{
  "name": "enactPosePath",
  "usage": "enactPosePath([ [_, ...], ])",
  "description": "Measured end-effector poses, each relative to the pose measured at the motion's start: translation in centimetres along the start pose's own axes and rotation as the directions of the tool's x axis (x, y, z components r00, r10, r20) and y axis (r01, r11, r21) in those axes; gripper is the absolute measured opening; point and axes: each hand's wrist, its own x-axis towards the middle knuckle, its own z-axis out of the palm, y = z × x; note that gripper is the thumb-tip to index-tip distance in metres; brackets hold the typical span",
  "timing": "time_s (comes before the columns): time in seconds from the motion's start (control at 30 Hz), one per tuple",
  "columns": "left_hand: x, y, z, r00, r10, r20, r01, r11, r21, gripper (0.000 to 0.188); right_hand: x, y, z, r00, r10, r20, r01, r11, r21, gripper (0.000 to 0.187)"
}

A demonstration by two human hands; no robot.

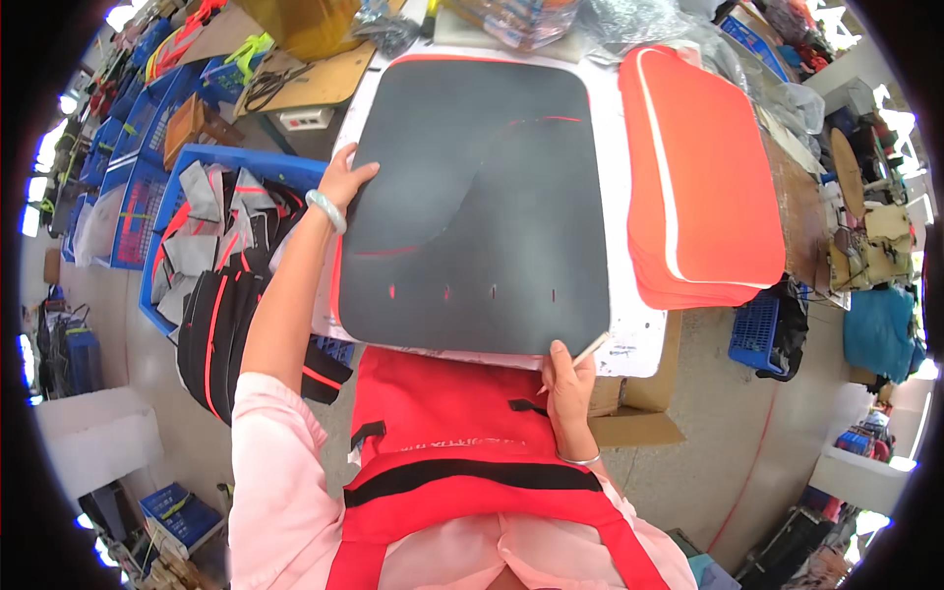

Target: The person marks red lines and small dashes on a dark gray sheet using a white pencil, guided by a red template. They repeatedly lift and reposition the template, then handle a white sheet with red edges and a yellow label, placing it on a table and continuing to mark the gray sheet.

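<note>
A large dark grey template sheet (472,197) with rounded corners lies flat on the white table. Red shows through its short slots and curved slits, and red material peeks out along its left and top edges. At its upper left edge rests my left hand (344,185), thumb and forefinger apart, the thumb over the rim. My right hand (570,388) is at the lower right edge, closed around a thin whitish pencil-like stick (592,348), its thumb by the template's rim. What its lower fingers do is partly hidden.
Right of the template lies a stack of orange-red panels (708,177) with white edging. A blue crate (236,155) of grey and black pieces stands at the left. Clear plastic bags (629,25) lie at the back, and an open cardboard box (639,429) sits below the table.
</note>
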Motion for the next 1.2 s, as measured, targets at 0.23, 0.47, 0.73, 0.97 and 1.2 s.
enactPosePath([
  [0.23,3.7,-2.1,-2.3,0.950,0.286,-0.124,-0.143,0.752,0.643,0.071,1.1,-2.5,-1.5,0.895,0.436,0.094,-0.291,0.731,-0.618,0.034],
  [0.47,2.7,-1.3,-1.8,0.908,0.406,-0.108,-0.151,0.556,0.817,0.056,2.8,-4.6,-2.6,0.976,0.217,-0.018,-0.163,0.673,-0.722,0.035],
  [0.73,2.7,-2.3,-1.6,0.851,0.516,-0.102,-0.178,0.465,0.867,0.052,5.5,-3.8,-4.3,0.994,0.102,0.038,-0.012,0.450,-0.893,0.041],
  [0.97,3.0,-3.7,-2.2,0.830,0.556,-0.051,-0.173,0.342,0.924,0.053,4.9,-3.4,-4.6,0.994,0.093,0.059,0.001,0.528,-0.849,0.036],
  [1.2,2.5,-3.9,-1.8,0.829,0.556,-0.064,-0.163,0.349,0.923,0.053,4.7,-3.0,-4.8,0.995,0.074,0.072,0.020,0.538,-0.842,0.035],
])
